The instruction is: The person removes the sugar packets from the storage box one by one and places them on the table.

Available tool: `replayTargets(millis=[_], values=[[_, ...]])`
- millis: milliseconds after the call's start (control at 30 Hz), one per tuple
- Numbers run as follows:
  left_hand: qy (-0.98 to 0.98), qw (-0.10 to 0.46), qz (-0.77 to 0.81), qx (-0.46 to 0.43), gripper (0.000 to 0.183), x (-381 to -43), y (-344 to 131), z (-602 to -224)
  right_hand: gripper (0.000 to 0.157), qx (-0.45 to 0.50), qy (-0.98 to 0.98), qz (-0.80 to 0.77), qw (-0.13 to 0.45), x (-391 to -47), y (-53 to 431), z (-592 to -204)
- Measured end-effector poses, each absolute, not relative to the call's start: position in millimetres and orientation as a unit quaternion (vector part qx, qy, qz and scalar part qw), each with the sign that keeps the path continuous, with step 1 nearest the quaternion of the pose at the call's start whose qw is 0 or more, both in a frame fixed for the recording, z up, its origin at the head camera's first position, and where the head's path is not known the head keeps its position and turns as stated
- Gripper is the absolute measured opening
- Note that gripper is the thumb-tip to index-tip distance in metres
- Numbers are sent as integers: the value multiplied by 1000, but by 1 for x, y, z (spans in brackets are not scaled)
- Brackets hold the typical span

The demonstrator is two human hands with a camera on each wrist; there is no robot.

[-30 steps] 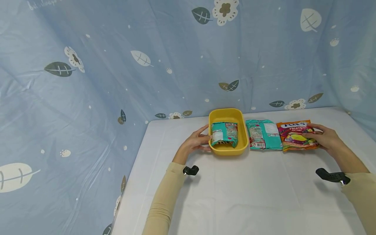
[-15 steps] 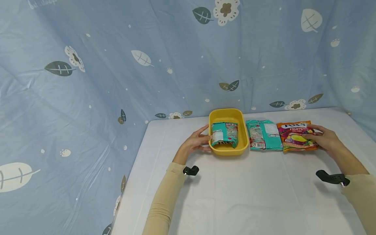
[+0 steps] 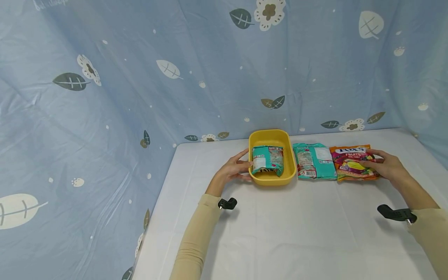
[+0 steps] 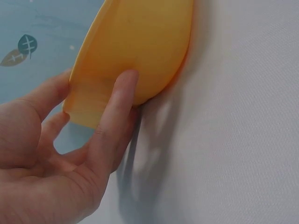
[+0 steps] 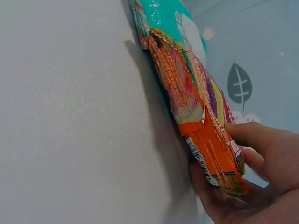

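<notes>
My left hand (image 3: 235, 168) is at the left side of a yellow plastic tub (image 3: 293, 165); in the left wrist view its fingers (image 4: 122, 93) lie along the outer wall and one tip laps over the rim. Inside the tub lies a teal snack packet (image 3: 267, 157). My right hand (image 3: 388, 168) grips the right end of an orange and purple Fox's Fruits candy bag (image 3: 351, 161), with one digit on the front and others beneath, as the right wrist view shows. A second teal packet (image 3: 315, 160) lies flat between tub and candy bag, edge against the bag.
A white cloth (image 3: 297, 233) covers the table. Behind it and along the left hangs a blue curtain (image 3: 217, 77) with leaf and flower prints, close to the tub's far end. Black camera mounts (image 3: 227, 203) stick out from both wrists.
My right wrist has sunk slightly, and the candy bag's upper edge sits a touch lower. My left hand, the tub and the teal packets stay as they were.
</notes>
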State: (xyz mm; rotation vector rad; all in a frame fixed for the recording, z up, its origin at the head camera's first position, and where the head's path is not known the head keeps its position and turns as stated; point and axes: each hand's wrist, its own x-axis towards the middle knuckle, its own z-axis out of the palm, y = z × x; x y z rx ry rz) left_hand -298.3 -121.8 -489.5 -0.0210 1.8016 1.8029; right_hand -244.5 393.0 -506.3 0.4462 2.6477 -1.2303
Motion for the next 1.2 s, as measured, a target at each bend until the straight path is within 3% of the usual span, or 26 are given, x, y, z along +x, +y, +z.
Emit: replayTargets(millis=[1200], values=[[673, 290, 680, -2, 69, -299, -124, -493, 91, 117, 938, -316, 79, -241, 388, -505]])
